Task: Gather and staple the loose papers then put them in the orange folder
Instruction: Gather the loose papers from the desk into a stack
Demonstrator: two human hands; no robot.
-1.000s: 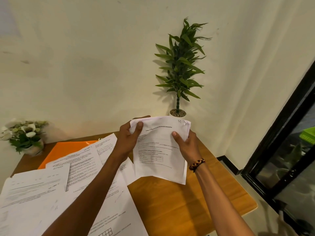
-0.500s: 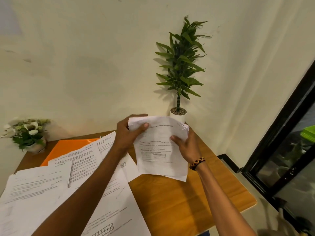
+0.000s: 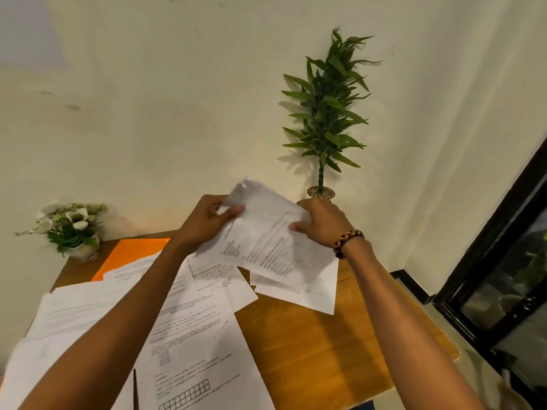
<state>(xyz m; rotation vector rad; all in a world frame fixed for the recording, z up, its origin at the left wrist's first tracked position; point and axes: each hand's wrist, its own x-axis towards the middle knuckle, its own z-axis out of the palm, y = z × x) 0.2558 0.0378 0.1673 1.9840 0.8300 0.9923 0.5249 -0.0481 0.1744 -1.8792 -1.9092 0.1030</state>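
Observation:
I hold a small stack of printed papers in the air above the far part of the wooden table. My left hand pinches its upper left corner, thumb on top. My right hand, with a beaded bracelet at the wrist, grips the upper right edge. The sheets are fanned and tilted to the left. Several loose papers lie spread over the left half of the table. The orange folder lies at the far left, partly covered by papers. No stapler is in view.
A tall green plant in a white pot stands at the table's far edge by the wall. A small flower pot sits at the far left corner. A dark-framed glass door is to the right.
The held stack has turned counter-clockwise and its sheets have fanned apart. My right hand slid up to the top right edge. The view has tilted slightly.

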